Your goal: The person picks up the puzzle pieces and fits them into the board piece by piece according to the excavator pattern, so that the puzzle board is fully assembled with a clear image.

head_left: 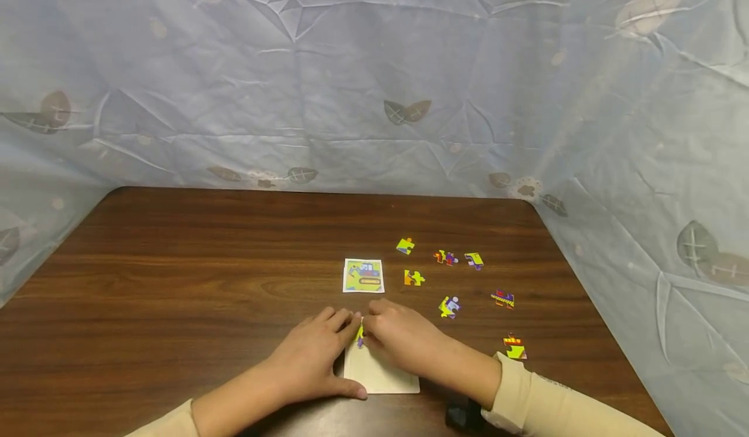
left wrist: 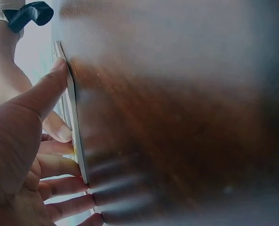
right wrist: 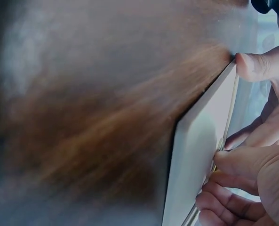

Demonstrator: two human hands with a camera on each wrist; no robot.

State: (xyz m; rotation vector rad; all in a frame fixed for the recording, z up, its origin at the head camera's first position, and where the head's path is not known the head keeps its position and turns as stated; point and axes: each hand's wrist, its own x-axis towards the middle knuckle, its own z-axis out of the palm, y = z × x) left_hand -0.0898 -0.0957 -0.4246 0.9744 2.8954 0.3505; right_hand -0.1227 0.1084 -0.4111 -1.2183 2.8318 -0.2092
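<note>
1. Head view: white board (head_left: 391, 380) flat on the brown table (head_left: 193, 307), near side, middle; both hands at it.
2. Left hand (head_left: 313, 356): not gripping, fingers fairly straight, thumb spread away from them; thumb touches board's near left corner, fingertips at its far left part.
3. Right hand (head_left: 406, 338): fingers bent in, fingertips down at far part of board, next to left fingertips. Can't tell if it pinches anything; tips hidden.
4. Yellow-purple puzzle piece (head_left: 359, 339) on board, far left part, between the hands, partly covered.
5. Picture card (head_left: 363, 276), digger on it, lies just beyond the hands.
6. Seven loose pieces (head_left: 450, 307) scattered right of card and board, apart from each other.
7. Pale curtain (head_left: 351, 86) with leaf print behind table and along both sides.
8. Wrist views: board edge seen side-on, table blurred.
</note>
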